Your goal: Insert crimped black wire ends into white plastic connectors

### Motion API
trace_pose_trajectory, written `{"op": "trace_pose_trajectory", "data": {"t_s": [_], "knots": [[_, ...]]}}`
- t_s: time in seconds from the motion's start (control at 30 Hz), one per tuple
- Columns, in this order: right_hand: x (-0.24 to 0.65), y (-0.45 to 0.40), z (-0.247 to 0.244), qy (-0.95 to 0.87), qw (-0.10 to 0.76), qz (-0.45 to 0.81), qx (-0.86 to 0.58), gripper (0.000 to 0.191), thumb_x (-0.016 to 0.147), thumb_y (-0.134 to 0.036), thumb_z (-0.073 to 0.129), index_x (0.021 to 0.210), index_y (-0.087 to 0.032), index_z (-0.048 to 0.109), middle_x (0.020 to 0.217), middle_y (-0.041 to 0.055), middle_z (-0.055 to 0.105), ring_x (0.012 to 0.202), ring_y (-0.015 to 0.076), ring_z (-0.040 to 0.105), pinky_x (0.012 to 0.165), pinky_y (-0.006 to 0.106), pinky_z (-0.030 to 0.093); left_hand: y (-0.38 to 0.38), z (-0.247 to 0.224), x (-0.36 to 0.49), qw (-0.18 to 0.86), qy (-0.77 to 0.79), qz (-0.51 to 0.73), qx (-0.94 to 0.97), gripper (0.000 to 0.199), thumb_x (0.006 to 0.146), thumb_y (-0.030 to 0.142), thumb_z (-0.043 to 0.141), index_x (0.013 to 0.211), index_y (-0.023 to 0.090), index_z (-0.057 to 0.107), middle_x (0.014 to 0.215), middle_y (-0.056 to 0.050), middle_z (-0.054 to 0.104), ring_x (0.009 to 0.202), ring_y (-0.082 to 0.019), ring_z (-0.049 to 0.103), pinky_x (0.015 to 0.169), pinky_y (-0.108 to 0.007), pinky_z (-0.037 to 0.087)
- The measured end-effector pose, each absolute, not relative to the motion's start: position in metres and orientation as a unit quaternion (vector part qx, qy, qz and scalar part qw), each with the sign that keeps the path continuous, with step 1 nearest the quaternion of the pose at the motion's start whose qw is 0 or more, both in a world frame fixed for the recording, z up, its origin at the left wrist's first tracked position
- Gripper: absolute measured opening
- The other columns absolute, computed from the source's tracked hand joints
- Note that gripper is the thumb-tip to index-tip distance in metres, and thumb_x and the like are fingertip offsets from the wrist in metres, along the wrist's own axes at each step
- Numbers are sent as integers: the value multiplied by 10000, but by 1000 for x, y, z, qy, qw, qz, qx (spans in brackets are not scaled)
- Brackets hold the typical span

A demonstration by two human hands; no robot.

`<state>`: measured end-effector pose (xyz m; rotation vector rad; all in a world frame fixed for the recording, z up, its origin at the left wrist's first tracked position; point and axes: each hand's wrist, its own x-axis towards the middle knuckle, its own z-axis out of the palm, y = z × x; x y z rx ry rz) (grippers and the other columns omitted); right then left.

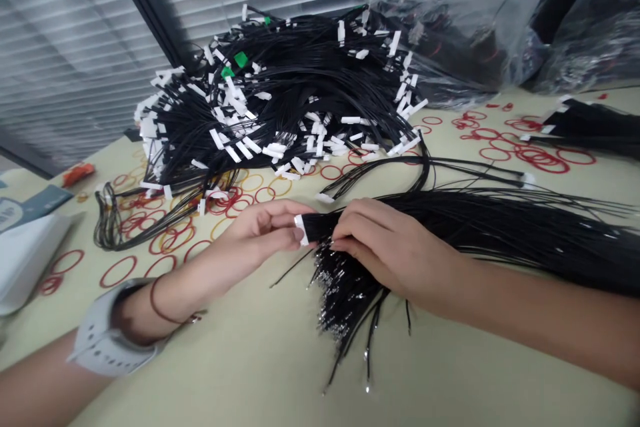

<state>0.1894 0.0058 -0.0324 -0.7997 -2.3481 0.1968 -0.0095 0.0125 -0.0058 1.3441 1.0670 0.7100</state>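
Note:
A white connector (301, 229) with a row of black wires (323, 225) running out to its right is pinched between the thumb and fingers of my left hand (273, 230). Just to the right, my right hand (385, 243) has thumb and fingertips pressed together by those wires. What is between its fingertips is too small to make out. Under and beside my right hand lies a thick bundle of loose black wires (540, 233). Their bare ends carry small shiny metal terminals (337, 307) and fan out toward me.
Behind my hands rises a big heap of black cables (300, 80) with white connectors. Red rubber bands (540, 153) and yellow ones (250, 180) lie scattered. Clear plastic bags (460, 27) stand at the back right. A white box (30, 260) sits at the left edge.

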Motion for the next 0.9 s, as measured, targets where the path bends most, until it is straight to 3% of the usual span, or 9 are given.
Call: {"op": "trace_pose_trajectory", "data": {"t_s": [0.13,0.27,0.4,0.57,0.73,0.9], "knots": [[189,4,-27,-860,378,81,-334,186,873,-193,375,790,-131,530,686,17,498,624,94,459,574,214,389,11,-5,-9,594,448,314,590,150,750,130,606,882,186,649,750,7,676,690,-77,598,626,-128,451],[189,-2,-27,-833,451,102,-304,119,864,-166,403,813,-144,508,725,3,482,649,68,443,604,176,397,11,-4,-7,592,440,313,598,155,761,123,596,890,192,647,737,14,676,680,-72,603,621,-119,458],[186,-5,-33,-858,413,98,-288,186,845,-88,353,930,-146,508,825,42,481,753,101,458,663,219,425,10,-3,-7,583,435,305,615,175,779,100,568,910,194,637,745,24,676,681,-54,600,618,-90,450],[182,-4,-35,-825,412,85,-378,159,874,-222,375,817,-164,511,652,1,463,575,96,442,490,220,400,7,-1,-4,573,452,298,616,174,775,90,562,911,173,630,729,17,678,673,-56,602,606,-85,452],[186,-4,-37,-851,404,18,-334,165,829,-98,429,914,-131,566,795,54,550,768,138,498,691,278,426,3,1,-1,580,455,301,604,165,762,78,569,878,175,636,699,29,681,629,-47,603,578,-80,453],[187,-4,-40,-851,416,9,-322,127,824,-113,454,905,-131,551,800,34,576,768,118,495,702,255,426,2,-1,-1,586,441,291,615,177,776,84,559,905,185,625,742,31,689,682,-42,611,622,-76,453]]}}
